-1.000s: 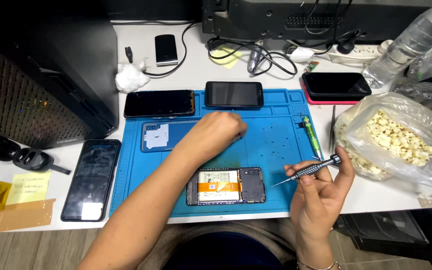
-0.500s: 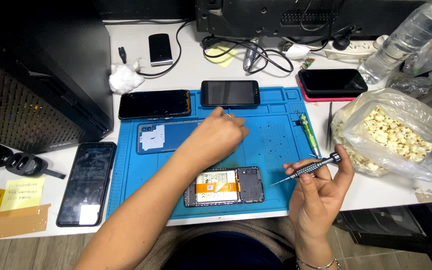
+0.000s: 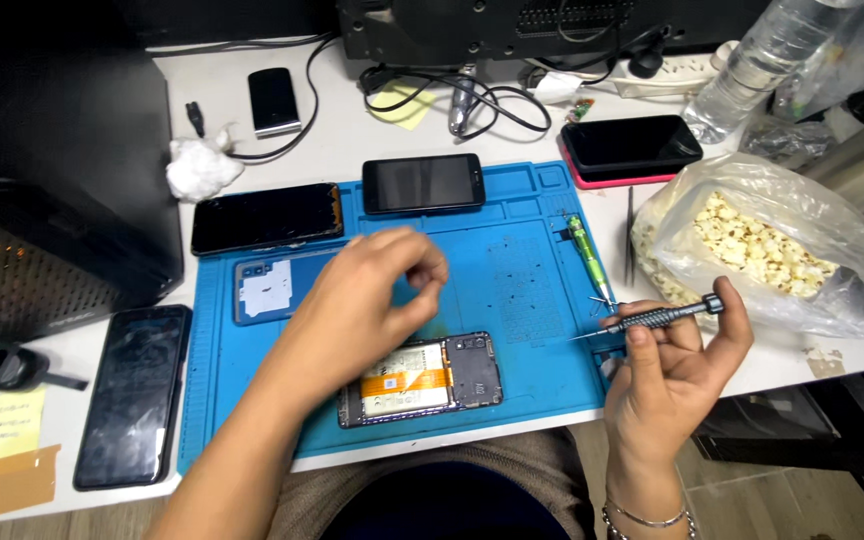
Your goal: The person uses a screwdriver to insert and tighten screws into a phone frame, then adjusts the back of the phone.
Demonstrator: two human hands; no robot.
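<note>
Workbench seen from above, left to right. At the far left a dark phone [image 3: 135,395] lies face up on the white table [image 3: 332,130], beside the blue repair mat [image 3: 522,280]. On the mat's left part rests a detached back cover [image 3: 272,288]. My left hand [image 3: 367,295] hovers over the mat's middle with thumb and fingertips pinched together; whether they grip anything small I cannot tell. Just below it, at the mat's near edge, lies the opened phone [image 3: 420,380], back removed, battery and orange ribbon cable exposed. I judge the opening stage done and the inner work not yet finished. At the right, off the mat's corner, my right hand [image 3: 672,370] is closed on a small screwdriver [image 3: 657,318], tip pointing left. Beyond lies a bag of popcorn [image 3: 762,250].
</note>
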